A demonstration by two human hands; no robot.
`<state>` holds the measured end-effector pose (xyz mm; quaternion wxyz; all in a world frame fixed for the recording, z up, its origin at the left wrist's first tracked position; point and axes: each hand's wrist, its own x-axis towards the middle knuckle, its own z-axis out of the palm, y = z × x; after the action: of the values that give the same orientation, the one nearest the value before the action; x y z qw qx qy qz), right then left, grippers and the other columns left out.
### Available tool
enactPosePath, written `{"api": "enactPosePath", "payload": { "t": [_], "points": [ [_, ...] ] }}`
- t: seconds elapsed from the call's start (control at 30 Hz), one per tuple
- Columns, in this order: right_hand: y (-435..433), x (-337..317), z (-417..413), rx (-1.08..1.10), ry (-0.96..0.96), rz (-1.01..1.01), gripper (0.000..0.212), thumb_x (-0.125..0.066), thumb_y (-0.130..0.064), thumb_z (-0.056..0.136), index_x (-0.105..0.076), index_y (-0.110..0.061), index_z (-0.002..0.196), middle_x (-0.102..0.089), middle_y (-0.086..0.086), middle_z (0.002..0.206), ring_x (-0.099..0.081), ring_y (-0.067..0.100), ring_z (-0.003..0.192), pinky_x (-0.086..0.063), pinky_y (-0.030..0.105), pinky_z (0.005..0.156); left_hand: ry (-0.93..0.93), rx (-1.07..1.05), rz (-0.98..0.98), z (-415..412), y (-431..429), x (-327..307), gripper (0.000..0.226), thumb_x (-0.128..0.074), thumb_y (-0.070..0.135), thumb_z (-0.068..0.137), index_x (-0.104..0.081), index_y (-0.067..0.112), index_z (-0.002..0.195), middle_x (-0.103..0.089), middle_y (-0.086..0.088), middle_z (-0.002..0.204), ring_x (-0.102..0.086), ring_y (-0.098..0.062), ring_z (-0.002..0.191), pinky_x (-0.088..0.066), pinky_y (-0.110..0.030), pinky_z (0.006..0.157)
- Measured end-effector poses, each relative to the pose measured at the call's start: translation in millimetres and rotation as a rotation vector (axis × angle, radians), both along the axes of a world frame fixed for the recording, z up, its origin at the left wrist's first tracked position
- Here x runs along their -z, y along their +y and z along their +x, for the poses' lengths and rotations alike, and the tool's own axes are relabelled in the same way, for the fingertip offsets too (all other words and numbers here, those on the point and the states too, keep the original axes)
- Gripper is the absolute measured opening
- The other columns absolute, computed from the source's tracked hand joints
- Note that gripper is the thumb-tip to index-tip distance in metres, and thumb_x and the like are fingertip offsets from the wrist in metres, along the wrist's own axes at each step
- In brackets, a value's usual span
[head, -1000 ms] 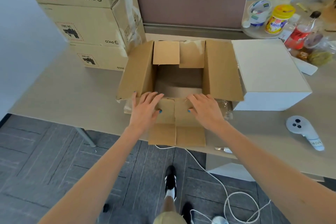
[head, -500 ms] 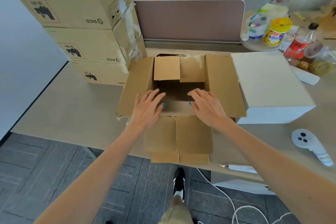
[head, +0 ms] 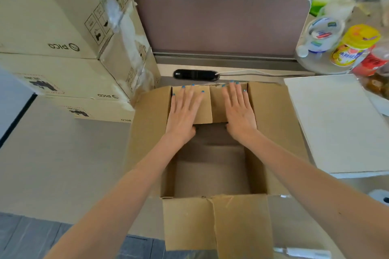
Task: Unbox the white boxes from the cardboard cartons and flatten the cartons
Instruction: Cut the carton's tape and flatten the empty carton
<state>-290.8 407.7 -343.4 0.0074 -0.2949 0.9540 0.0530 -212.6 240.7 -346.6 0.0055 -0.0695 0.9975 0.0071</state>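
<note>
In the head view, both hands lie flat in the upper middle of the frame, fingers straight and slightly spread, nails painted blue. The left hand (head: 185, 111) presses palm-down on the left of the two small far flaps of the open carton (head: 268, 124), and the right hand (head: 239, 109) presses on the right one. Each thumb is tucked at the near edge of its flap, and neither hand grips anything. The carton sits at the centre of the frame on the bench (head: 54, 153), its long side flaps spread left and right and its near flaps hanging towards the bottom edge; its inside shows bare brown cardboard. The white box (head: 336, 124) stands just beside the carton at the right of the frame, lid closed and plain. At upper left a stack of cartons (head: 52, 17) carries the word "PICO" with a round logo, printed upside down on each of the three, along with black handling symbols and dotted-border stamps too small to read. At upper right stand a yellow-lidded jar (head: 355, 46) with a fruit label whose characters cannot be read, a clear tub (head: 322, 33) and a red-labelled bottle (head: 371, 62). Behind the carton a black cable port (head: 195, 74) sits below a mauve divider panel (head: 221, 23).
</note>
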Motion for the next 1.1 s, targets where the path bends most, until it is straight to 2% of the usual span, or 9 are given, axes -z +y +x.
{"api": "enactPosePath", "payload": {
  "t": [0.13,0.27,0.4,0.57,0.7,0.8,0.87,1.0,1.1],
  "points": [
    [-12.6,8.4,-9.8,0.032,-0.005,0.057,0.113,-0.073,-0.02,0.08,0.015,-0.012,0.152,0.018,0.02,0.158,0.016,0.037,0.145,-0.004,0.047,0.121,-0.036,0.059,0.049,-15.4,-15.2,-0.8,0.101,-0.075,0.015,0.08,-0.007,0.022,0.156,0.004,-0.009,0.163,0.007,-0.035,0.151,-0.003,-0.051,0.123],
    [-6.7,9.4,-12.8,0.023,-0.014,0.052,0.112,-0.073,-0.023,0.079,0.011,-0.013,0.153,0.016,0.017,0.159,0.016,0.035,0.146,-0.005,0.048,0.12,-0.129,0.132,0.154,-22.6,-31.7,-19.8,0.089,-0.069,0.037,0.089,-0.011,0.027,0.155,-0.003,-0.005,0.164,0.0,-0.029,0.152,-0.004,-0.046,0.123],
    [-6.3,2.3,-12.3,-0.005,-0.076,0.04,0.11,-0.072,-0.034,0.078,0.007,-0.015,0.153,0.015,0.015,0.159,0.016,0.035,0.146,-0.004,0.047,0.121,-0.247,0.125,0.39,-30.4,-49.4,-57.2,0.07,-0.062,0.04,0.095,-0.026,0.034,0.154,-0.018,0.007,0.164,-0.016,-0.017,0.15,-0.017,-0.039,0.12],
    [10.8,-34.5,-23.9,-0.122,-0.284,0.007,0.091,-0.059,-0.043,0.086,0.0,-0.021,0.152,0.01,0.006,0.161,0.012,0.027,0.148,-0.006,0.04,0.119,-0.322,0.086,0.676,-45.6,-79.2,-94.9,0.039,-0.062,0.027,0.096,-0.056,0.04,0.131,-0.054,0.015,0.133,-0.052,-0.007,0.117,-0.043,-0.031,0.098],
    [12.4,-83.3,-42.9,-0.126,-0.477,-0.043,0.066,-0.053,-0.04,0.089,-0.026,-0.032,0.15,-0.022,-0.006,0.158,-0.021,0.018,0.144,-0.034,0.04,0.109,-0.267,0.049,0.818,-59.4,-92.6,-106.4,0.028,-0.067,0.017,0.093,-0.068,0.026,0.119,-0.067,0.007,0.115,-0.059,0.002,0.097,-0.042,-0.023,0.087],
    [5.4,-109.0,-57.6,-0.047,-0.523,-0.289,0.039,-0.05,-0.031,0.092,-0.056,-0.035,0.131,-0.057,-0.006,0.135,-0.05,0.017,0.119,-0.044,0.032,0.094,-0.215,-0.022,0.955,-65.8,-95.8,-112.2,0.02,-0.066,0.009,0.092,-0.069,0.021,0.108,-0.068,0.006,0.095,-0.061,0.006,0.074,-0.045,-0.01,0.07],
    [-0.2,-116.5,-68.3,0.003,-0.427,-0.419,0.029,-0.052,-0.028,0.091,-0.068,-0.032,0.115,-0.067,-0.004,0.117,-0.057,0.02,0.107,-0.046,0.031,0.088,-0.183,-0.104,1.061,-69.3,-100.2,-111.6,0.022,-0.066,0.005,0.091,-0.069,0.025,0.102,-0.069,0.01,0.092,-0.064,0.007,0.079,-0.049,-0.009,0.072],
    [-15.6,-108.5,-91.1,0.012,-0.094,-0.486,0.02,-0.059,-0.03,0.088,-0.068,-0.023,0.105,-0.069,0.0,0.1,-0.059,0.026,0.097,-0.043,0.035,0.082,-0.003,-0.246,1.166,-75.6,-109.1,-95.9,0.025,-0.066,0.002,0.091,-0.067,0.021,0.107,-0.071,0.007,0.1,-0.067,-0.01,0.102,-0.053,-0.031,0.096],
    [-28.0,-88.6,-109.1,-0.017,0.181,-0.526,0.031,-0.065,-0.027,0.087,-0.061,-0.014,0.116,-0.065,0.004,0.112,-0.056,0.024,0.106,-0.038,0.036,0.095,0.134,-0.291,1.062,-77.7,-105.0,-78.1,0.012,-0.059,-0.002,0.094,-0.063,0.007,0.1,-0.065,0.004,0.082,-0.06,0.009,0.065,-0.05,-0.012,0.067]
  ]
}}
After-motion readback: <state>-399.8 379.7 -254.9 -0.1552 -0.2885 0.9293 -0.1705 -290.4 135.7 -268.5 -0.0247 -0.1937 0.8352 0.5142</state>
